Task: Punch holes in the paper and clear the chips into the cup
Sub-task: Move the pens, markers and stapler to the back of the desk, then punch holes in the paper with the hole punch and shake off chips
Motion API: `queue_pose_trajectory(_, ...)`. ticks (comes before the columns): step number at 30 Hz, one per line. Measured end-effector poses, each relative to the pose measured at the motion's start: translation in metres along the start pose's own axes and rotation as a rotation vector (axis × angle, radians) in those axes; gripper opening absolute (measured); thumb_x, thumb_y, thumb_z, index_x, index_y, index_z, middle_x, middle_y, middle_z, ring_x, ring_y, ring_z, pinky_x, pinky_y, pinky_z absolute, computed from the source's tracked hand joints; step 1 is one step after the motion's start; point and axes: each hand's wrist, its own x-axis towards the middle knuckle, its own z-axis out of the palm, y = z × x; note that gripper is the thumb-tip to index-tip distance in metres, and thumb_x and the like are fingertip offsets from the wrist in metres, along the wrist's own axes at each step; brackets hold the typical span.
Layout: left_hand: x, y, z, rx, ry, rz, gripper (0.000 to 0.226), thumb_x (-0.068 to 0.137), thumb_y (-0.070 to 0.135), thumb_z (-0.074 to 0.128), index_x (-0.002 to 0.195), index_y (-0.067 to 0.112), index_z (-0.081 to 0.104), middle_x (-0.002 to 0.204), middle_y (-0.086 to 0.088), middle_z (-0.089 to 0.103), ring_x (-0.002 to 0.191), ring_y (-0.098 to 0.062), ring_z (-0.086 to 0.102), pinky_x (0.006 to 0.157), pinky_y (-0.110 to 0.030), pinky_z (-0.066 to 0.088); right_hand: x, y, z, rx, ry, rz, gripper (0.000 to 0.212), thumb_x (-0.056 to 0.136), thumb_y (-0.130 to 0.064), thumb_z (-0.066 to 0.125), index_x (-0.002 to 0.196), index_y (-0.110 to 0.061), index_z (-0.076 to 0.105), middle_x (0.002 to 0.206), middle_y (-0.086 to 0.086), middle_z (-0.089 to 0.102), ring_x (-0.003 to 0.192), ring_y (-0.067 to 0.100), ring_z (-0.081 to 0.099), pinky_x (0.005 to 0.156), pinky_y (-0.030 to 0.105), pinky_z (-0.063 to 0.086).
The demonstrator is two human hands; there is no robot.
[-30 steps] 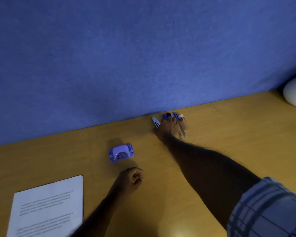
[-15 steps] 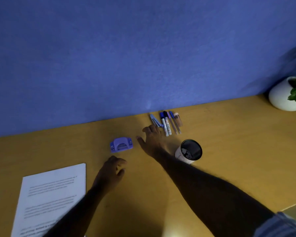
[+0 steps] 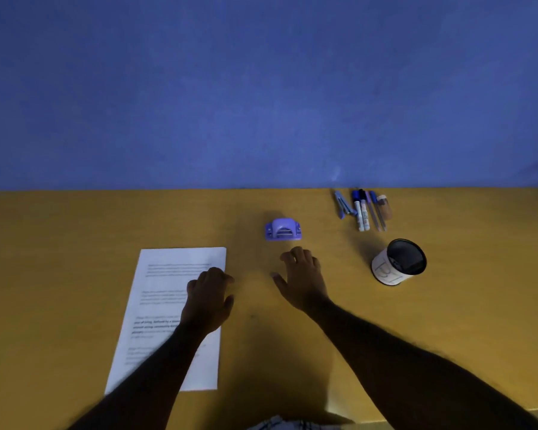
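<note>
Desk inventory: one paper, one punch, one cup.
Left hand, earlier on bare desk, now rests loosely curled on paper, lower left; right hand, withdrawn from six pens, hovers empty, fingers spread, below centre punch; cup centre right.

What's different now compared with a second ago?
The right hand pulled back from the pens by the wall and now hovers open just short of the hole punch. The left hand moved over onto the paper. Neither holds anything. Punch, pens and paper lie where they were.
</note>
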Motion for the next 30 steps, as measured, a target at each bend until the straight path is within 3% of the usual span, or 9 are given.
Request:
queue_pose_trajectory(7,-0.027,-0.047,-0.012,0.062,0.124,-0.376,0.053,0.085,0.054,0.060,0.123,0.017,0.057,0.124,-0.009,0.055,0.114,-0.028,0.052,0.094,-0.047,0.043,-0.017,-0.055,0.026,0.188,-0.228,0.019,0.050,0.089,-0.045,0.058,0.128,-0.016,0.050,0.132,0.005,0.048,0.120,0.024,0.048,0.101,0.039,0.043)
queue_pose_trajectory(10,-0.038,-0.069,-0.020,0.036,0.164,-0.538,0.063,0.084,0.053,0.061,0.130,0.011,0.050,0.129,-0.015,0.049,0.119,-0.034,0.045,0.096,-0.051,0.038,-0.021,-0.089,0.034,0.447,-0.320,0.188,0.056,0.088,-0.039,0.063,0.134,-0.013,0.047,0.136,0.005,0.049,0.124,0.022,0.049,0.103,0.034,0.043)
queue_pose_trajectory(12,-0.043,-0.081,-0.025,-0.015,0.190,-0.663,0.068,0.081,0.051,0.065,0.131,0.008,0.046,0.131,-0.017,0.045,0.121,-0.037,0.041,0.097,-0.051,0.036,-0.019,-0.108,0.036,0.615,-0.320,0.361,0.054,0.084,-0.036,0.068,0.129,-0.011,0.051,0.128,0.007,0.058,0.114,0.022,0.056,0.095,0.033,0.046)
queue_pose_trajectory(14,-0.046,-0.094,-0.030,-0.061,0.156,-0.771,0.072,0.079,0.050,0.067,0.132,0.007,0.043,0.131,-0.019,0.043,0.122,-0.039,0.040,0.097,-0.052,0.037,-0.019,-0.122,0.037,0.751,-0.308,0.498,0.048,0.080,-0.035,0.072,0.119,-0.011,0.055,0.116,0.006,0.064,0.103,0.021,0.061,0.085,0.032,0.047)
queue_pose_trajectory(17,-0.049,-0.107,-0.033,-0.161,0.082,-0.885,0.075,0.080,0.050,0.067,0.131,0.004,0.037,0.131,-0.022,0.040,0.123,-0.042,0.038,0.098,-0.053,0.038,-0.022,-0.139,0.040,0.912,-0.332,0.598,0.053,0.080,-0.032,0.074,0.123,-0.010,0.053,0.116,0.006,0.065,0.102,0.022,0.064,0.083,0.031,0.051)
queue_pose_trajectory(21,-0.050,-0.110,-0.033,-0.186,0.043,-0.901,0.077,0.080,0.049,0.068,0.132,0.002,0.036,0.131,-0.023,0.039,0.123,-0.042,0.038,0.098,-0.052,0.040,-0.027,-0.158,0.040,1.026,-0.324,0.675,0.048,0.080,-0.023,0.073,0.121,-0.010,0.052,0.117,0.005,0.066,0.103,0.023,0.066,0.091,0.042,0.055)
queue_pose_trajectory(26,-0.045,-0.113,-0.041,-0.255,0.019,-0.942,0.083,0.079,0.047,0.071,0.135,-0.002,0.033,0.135,-0.024,0.039,0.127,-0.042,0.037,0.102,-0.052,0.037,-0.025,-0.164,0.035,1.113,-0.296,0.671,0.016,0.085,-0.010,0.068,0.100,-0.008,0.065,0.110,0.008,0.071,0.098,0.026,0.069,0.085,0.037,0.058)
queue_pose_trajectory(30,-0.045,-0.121,-0.047,-0.275,-0.036,-0.938,0.089,0.079,0.046,0.073,0.137,-0.005,0.029,0.138,-0.026,0.037,0.130,-0.042,0.036,0.105,-0.051,0.035,-0.020,-0.166,0.037,1.155,-0.295,0.758,0.012,0.085,-0.005,0.067,0.095,0.001,0.069,0.108,0.019,0.071,0.099,0.034,0.068,0.082,0.037,0.055)
